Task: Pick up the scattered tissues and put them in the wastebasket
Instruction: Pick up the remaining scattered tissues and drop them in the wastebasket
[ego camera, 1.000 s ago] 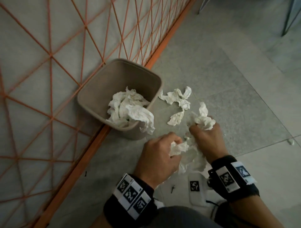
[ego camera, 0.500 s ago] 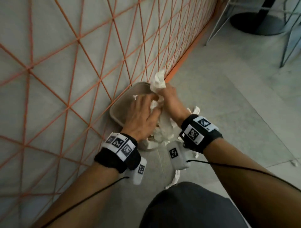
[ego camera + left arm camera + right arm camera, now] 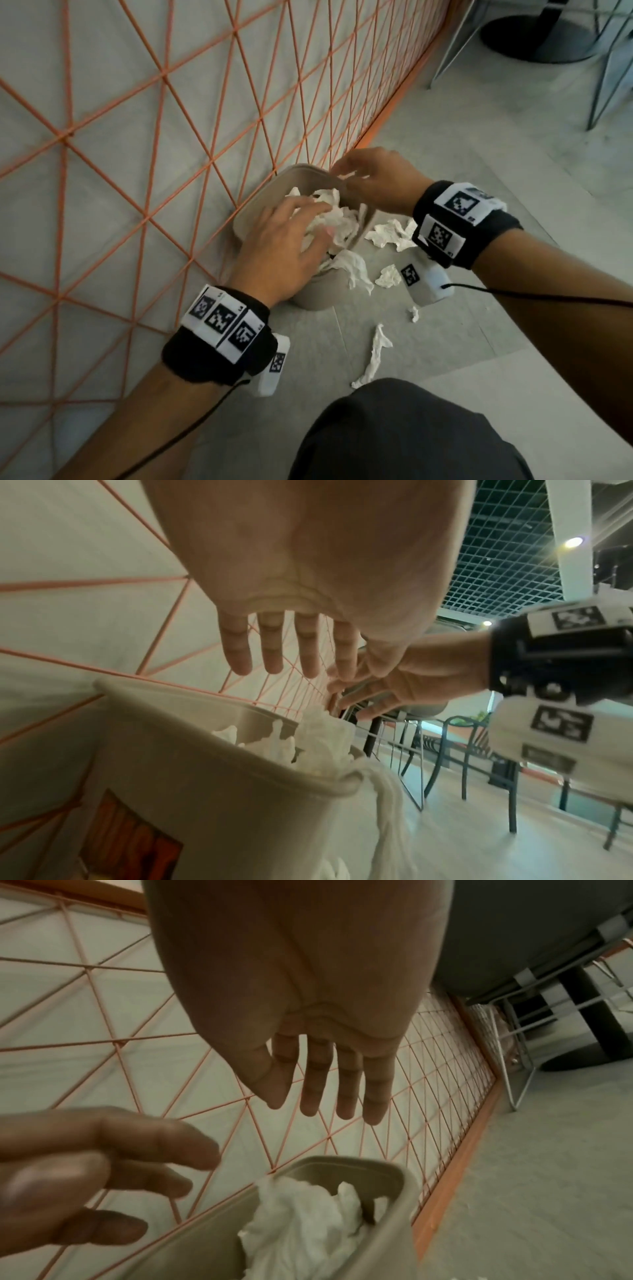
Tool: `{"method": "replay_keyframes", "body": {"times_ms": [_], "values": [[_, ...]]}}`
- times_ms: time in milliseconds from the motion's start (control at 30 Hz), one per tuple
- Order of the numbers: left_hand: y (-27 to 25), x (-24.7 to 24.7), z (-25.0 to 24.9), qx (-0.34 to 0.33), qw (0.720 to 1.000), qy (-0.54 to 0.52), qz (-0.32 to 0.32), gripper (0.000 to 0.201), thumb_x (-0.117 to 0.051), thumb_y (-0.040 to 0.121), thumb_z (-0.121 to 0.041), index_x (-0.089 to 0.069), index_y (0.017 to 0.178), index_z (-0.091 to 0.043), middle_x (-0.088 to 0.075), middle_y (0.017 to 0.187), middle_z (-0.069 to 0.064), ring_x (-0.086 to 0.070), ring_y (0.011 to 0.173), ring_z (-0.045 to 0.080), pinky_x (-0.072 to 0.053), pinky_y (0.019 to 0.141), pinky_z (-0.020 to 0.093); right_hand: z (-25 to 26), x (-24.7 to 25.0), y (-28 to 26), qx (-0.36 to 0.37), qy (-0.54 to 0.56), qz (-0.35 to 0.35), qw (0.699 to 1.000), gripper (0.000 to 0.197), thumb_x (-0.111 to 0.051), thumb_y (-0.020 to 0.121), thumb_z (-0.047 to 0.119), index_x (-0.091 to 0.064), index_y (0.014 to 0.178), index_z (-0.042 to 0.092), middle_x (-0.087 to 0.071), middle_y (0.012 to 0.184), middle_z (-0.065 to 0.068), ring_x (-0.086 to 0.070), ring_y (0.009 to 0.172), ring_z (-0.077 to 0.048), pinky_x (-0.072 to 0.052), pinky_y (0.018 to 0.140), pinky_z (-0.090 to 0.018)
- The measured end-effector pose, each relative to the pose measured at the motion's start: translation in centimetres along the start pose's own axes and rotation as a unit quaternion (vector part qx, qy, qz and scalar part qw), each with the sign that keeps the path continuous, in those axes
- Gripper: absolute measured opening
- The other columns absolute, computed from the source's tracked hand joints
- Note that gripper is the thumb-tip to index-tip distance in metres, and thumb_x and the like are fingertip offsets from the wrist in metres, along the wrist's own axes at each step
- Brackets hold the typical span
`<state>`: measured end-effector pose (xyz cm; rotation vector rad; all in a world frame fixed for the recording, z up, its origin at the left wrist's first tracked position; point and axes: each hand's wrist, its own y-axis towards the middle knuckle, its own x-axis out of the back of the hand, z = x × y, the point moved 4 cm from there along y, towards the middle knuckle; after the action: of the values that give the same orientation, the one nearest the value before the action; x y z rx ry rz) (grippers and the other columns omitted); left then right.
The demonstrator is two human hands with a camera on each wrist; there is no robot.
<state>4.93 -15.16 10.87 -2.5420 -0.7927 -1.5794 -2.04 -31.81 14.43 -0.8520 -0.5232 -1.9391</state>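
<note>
Both your left hand (image 3: 281, 246) and right hand (image 3: 376, 181) hover spread and empty over the wastebasket (image 3: 263, 202), apparently to drop the load inside. Crumpled tissues (image 3: 329, 219) fill it; one drapes over the rim (loose), and several floor tissues (image 3: 390, 233) lie beside it.

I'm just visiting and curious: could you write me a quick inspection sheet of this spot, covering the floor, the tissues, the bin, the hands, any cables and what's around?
Surface: grey floor.
Job's things: beige wastebasket full of white tissues; one tissue drapes over its rim.
Clutter: loose tissues on the floor, beside the basket and nearer the person.
Hands: left hand and right hand above the basket, fingers straight, holding nothing.
Cables: black cable from the right wristband; another from the left.
Surroundings: orange wire lattice on the wall; round table base.
</note>
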Motion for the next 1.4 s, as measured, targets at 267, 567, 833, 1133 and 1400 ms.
{"method": "replay_keyframes", "body": {"times_ms": [267,567,833,1133,1400], "values": [[1.5,-3.9,-0.7,0.065,0.974,-0.081,0.202,0.017,-0.066,0.088,-0.027,-0.066,0.105,-0.029,-0.067,0.094,-0.009,-0.063,0.087,0.012,-0.053,0.088,0.034,-1.0,4.4,-0.9,0.038,-0.215,0.111,0.97,0.029,-0.05,0.092,0.018,-0.063,0.118,0.023,-0.062,0.124,0.0,-0.047,0.094,-0.006,-0.036,0.087,-0.025],[4.9,0.1,0.6,0.071,0.995,0.004,-0.076,0.015,-0.064,0.087,-0.012,-0.074,0.088,-0.023,-0.064,0.094,-0.008,-0.062,0.083,0.01,-0.051,0.079,0.026,-8.8,7.7,-6.8,-0.014,-0.243,0.184,0.952,0.025,-0.051,0.094,0.023,-0.062,0.115,0.029,-0.065,0.112,0.006,-0.061,0.089,-0.013,-0.042,0.084,-0.027],[3.7,-1.9,0.8,0.092,0.962,0.114,0.232,0.036,-0.048,0.093,-0.015,-0.065,0.123,-0.025,-0.058,0.138,0.002,-0.052,0.127,0.023,-0.04,0.108,0.037,-20.1,0.9,-11.1,-0.084,-0.229,0.261,0.934,0.028,-0.051,0.092,0.025,-0.06,0.117,0.032,-0.06,0.117,0.004,-0.053,0.09,-0.009,-0.046,0.089,-0.029],[6.9,3.1,-14.9,-0.083,0.994,0.003,0.077,0.029,-0.051,0.093,-0.019,-0.068,0.114,-0.031,-0.069,0.105,-0.012,-0.062,0.091,0.002,-0.053,0.085,0.027,-26.6,-3.6,-7.7,-0.1,-0.188,0.258,0.942,0.037,-0.057,0.089,0.029,-0.053,0.126,0.028,-0.049,0.127,-0.007,-0.057,0.102,-0.026,-0.046,0.095,-0.039],[0.5,-20.0,-9.3,0.187,0.901,0.06,0.386,0.042,-0.052,0.09,-0.023,-0.048,0.13,-0.033,-0.043,0.138,0.005,-0.05,0.119,0.036,-0.046,0.097,0.046,-29.4,-4.3,-3.2,-0.099,-0.145,0.198,0.964,0.053,-0.064,0.085,0.032,-0.046,0.134,0.024,-0.044,0.135,-0.018,-0.051,0.116,-0.042,-0.043,0.1,-0.049]]}}
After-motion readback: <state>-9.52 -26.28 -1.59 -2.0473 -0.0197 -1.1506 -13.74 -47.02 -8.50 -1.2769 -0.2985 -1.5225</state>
